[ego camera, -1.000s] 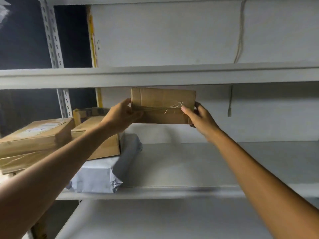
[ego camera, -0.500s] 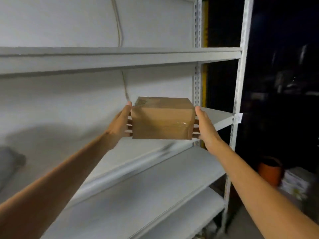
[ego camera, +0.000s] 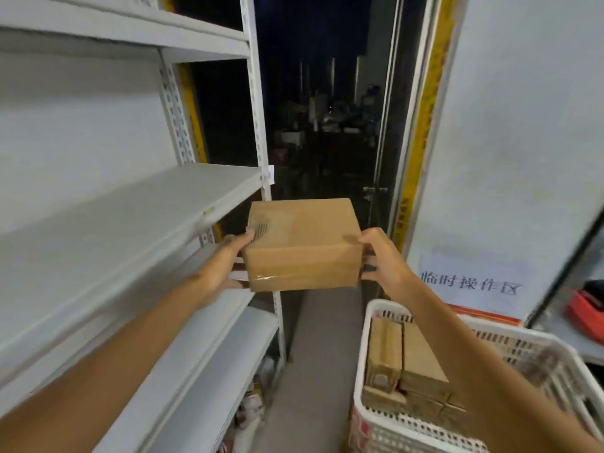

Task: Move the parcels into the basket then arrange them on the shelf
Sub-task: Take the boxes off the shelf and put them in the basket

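Parcel (ego camera: 302, 245) held mid-air, up and left of basket (ego camera: 392, 429); left hand (ego camera: 224, 268) and right hand (ego camera: 382, 261) grip its opposite ends.

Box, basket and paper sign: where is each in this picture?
box (ego camera: 304, 237), head view, on its top face.
basket (ego camera: 380, 304), head view, on the far corner of its white rim.
sign (ego camera: 474, 273), head view, on the middle of the paper.
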A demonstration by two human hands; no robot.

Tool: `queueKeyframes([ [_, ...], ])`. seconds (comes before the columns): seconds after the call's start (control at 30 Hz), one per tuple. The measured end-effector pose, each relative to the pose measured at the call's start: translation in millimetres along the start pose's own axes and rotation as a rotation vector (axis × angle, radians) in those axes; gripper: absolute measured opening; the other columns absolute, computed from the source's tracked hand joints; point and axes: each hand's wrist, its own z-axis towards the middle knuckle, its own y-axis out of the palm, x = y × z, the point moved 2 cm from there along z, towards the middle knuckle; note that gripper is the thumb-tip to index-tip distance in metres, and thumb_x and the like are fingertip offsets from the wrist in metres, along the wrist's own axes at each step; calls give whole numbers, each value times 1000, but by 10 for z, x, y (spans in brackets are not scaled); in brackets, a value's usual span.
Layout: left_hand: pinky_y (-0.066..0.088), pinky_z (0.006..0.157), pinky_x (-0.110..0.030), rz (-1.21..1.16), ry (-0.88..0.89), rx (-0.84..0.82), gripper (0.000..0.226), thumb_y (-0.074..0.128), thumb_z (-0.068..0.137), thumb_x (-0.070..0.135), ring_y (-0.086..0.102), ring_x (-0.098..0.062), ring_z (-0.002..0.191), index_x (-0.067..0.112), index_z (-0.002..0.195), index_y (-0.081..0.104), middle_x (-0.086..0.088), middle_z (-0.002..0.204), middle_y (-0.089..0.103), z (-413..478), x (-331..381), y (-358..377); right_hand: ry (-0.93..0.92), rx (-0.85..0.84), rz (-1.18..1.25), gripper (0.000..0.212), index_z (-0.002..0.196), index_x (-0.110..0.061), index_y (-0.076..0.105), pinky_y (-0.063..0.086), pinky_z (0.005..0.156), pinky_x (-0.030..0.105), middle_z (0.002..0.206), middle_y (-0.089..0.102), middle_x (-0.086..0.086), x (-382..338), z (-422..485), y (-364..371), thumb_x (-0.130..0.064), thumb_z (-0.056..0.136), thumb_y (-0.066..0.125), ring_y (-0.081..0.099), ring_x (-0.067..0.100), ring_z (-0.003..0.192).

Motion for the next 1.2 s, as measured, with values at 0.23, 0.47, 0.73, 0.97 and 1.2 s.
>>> queueKeyframes([
  [0.23,53,91,-50,172,-56,-347,39,50,94,46,58,-24,112,27,127,53,-6,117,61,309,-454,857,62,129,-47,38,127,-8,41,52,88,49,124,52,13,541,-403,-913,-31,97,47,56,34,111],
  [0.47,52,91,-51,207,-78,-544,32,50,96,37,58,-19,109,29,127,54,-1,117,63,351,-729,2054,136,323,7,40,126,-13,46,56,80,44,124,54,10,971,-723,-1907,-37,96,53,57,30,111],
  [0.73,57,82,-48,344,-120,-640,36,50,97,34,61,-20,105,25,131,52,-2,121,62,423,-959,3434,203,439,125,39,116,-16,47,54,58,33,119,56,8,1434,-908,-3075,-41,89,61,60,23,101],
  [0.97,54,87,-50,355,-178,-706,17,49,98,26,61,-14,102,32,111,57,5,111,64,387,-1171,4428,325,520,171,26,118,-21,46,45,67,31,105,54,1,1795,-1004,-3887,-32,95,53,55,13,90],
  [1.2,55,87,-47,537,-97,-809,26,48,96,30,61,-18,103,33,121,57,2,114,63,618,-1328,5063,413,500,147,61,137,-44,29,54,71,39,119,53,1,2081,-974,-4349,-56,86,61,59,24,103],
])
